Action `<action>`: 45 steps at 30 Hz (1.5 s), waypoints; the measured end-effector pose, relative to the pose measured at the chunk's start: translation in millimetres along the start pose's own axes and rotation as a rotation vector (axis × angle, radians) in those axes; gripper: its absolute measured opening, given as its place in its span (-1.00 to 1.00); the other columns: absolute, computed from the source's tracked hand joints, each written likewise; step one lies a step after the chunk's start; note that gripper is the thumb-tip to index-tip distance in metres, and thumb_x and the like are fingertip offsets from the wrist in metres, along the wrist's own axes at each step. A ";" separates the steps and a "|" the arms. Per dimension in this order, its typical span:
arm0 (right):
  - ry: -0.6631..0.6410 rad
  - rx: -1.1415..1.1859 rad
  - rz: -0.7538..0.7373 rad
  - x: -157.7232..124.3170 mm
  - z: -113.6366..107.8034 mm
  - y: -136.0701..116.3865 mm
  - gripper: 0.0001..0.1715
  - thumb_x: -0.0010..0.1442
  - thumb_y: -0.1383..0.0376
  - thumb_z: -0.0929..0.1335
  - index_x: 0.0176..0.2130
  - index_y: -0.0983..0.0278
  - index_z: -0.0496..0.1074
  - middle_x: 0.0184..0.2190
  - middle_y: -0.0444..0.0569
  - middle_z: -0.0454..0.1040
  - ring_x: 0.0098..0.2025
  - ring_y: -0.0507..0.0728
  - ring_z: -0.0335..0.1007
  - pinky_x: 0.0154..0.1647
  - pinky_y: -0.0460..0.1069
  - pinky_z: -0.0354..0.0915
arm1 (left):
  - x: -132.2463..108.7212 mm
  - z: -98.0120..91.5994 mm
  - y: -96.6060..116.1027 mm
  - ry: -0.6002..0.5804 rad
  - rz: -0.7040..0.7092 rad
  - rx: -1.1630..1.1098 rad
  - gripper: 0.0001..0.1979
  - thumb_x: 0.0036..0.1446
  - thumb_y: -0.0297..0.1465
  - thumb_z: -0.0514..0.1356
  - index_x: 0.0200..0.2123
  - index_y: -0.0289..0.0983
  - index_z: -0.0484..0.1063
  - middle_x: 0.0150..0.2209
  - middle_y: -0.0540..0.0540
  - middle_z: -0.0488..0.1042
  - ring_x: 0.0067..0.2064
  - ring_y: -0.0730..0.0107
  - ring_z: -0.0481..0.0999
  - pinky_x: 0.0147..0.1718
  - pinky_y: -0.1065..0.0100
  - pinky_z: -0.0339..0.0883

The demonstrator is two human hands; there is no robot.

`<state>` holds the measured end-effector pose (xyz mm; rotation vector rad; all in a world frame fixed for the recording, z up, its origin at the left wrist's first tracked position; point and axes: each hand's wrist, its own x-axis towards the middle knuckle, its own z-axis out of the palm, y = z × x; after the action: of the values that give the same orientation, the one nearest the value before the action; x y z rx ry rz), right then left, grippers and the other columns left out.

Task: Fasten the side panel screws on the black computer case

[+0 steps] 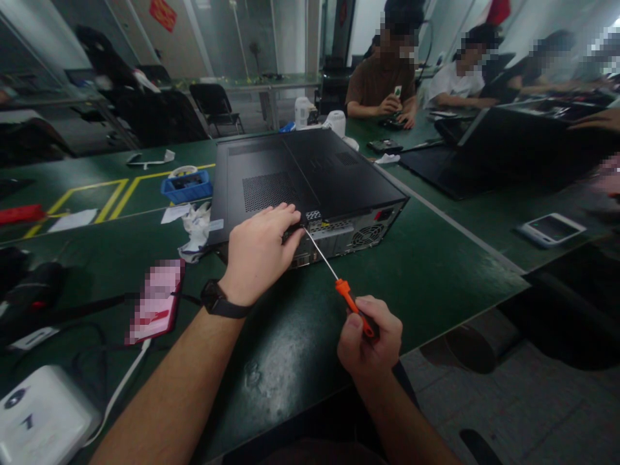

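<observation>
A black desktop computer case [353, 171] lies flat on the green table, its rear panel with a fan grille turned towards me. My left hand [264, 248], wearing a black watch [223, 300], grips the rear edge of the case, fingers on top and thumb lower down. My right hand [371, 336] is closed round the orange and black handle of a screwdriver [345, 289]. Its long shaft slants up to the rear edge beside my left thumb. The tip meets the case there; any screw under it is too small to make out.
Left of the case are a blue parts bin [186, 187], a crumpled white glove [196, 229] and a pink phone [157, 300] on a white cable. A white power bank [46, 416] lies nearest me. Rightward are another phone [552, 229] and a black laptop-like panel [450, 168]. Several people sit beyond.
</observation>
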<state>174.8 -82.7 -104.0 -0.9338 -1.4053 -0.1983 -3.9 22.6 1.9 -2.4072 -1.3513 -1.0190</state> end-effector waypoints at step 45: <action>-0.161 -0.123 -0.059 44.0 -20.3 -25.8 -0.60 0.14 0.49 0.38 -0.01 0.29 0.39 -0.22 0.02 0.51 -0.22 0.13 0.53 -0.25 0.04 0.51 | -1.2 1.2 -2.7 -0.004 0.010 -0.022 -0.78 0.28 -0.40 0.25 -0.02 -0.25 0.58 0.11 -0.14 0.63 0.17 0.18 0.61 0.25 0.13 0.42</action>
<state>183.1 -95.1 -51.2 -1.0282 -1.5840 -0.2605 -6.0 24.0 -0.2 -2.4304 -1.3351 -1.0322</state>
